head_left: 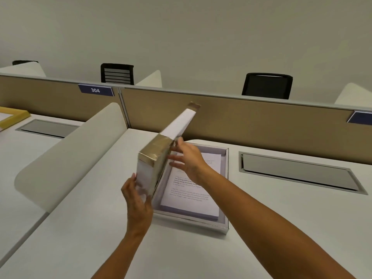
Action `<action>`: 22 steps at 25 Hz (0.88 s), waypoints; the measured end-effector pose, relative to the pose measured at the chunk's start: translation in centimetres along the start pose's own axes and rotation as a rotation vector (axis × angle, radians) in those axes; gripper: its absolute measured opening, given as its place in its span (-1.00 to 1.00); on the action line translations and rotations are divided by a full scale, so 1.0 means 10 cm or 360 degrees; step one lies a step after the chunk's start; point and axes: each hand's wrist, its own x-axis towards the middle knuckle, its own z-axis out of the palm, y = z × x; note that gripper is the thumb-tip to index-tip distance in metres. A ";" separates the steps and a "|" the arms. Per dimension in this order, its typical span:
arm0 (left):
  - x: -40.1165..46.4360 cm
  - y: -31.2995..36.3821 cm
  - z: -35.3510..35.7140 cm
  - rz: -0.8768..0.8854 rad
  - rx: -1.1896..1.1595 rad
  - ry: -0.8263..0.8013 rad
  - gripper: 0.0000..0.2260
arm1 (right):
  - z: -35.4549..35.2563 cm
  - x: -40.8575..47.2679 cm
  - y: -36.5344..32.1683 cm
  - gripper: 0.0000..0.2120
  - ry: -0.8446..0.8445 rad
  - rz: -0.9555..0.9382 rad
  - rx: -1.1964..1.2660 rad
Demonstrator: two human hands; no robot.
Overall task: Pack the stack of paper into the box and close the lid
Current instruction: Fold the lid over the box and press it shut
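Open-plan office: numbered partition [221, 109], white desks [261, 228], mesh chairs [267, 85], cable hatches [298, 172].

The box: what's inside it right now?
The box holds a stack of paper with printed text on its top sheet, lying flat. The right hand and the raised lid, steadied by the left hand, cover the stack's far-left part; anything under the stack is hidden.

Printed text on the top sheet of the paper stack [191, 190] too small and soft to read, partly hidden by the right hand [188, 160]. Lid [159, 158] blurred, covering the box's [193, 225] left wall. Both forearms cut off by the bottom edge.
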 end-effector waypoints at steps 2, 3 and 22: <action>-0.07 0.04 0.07 0.0153 0.0122 -0.0019 -0.32 | -0.04 -0.04 -0.07 -0.62 0.0158 -0.0007 0.0254; -0.10 0.06 0.10 0.0205 0.0162 -0.0021 -0.33 | -0.09 -0.06 -0.10 -0.65 0.0245 0.0002 0.0353; 0.51 -0.38 0.23 -0.0842 0.0537 -0.0918 -0.37 | -1.10 -0.17 0.36 -0.56 0.0838 0.0429 -0.0230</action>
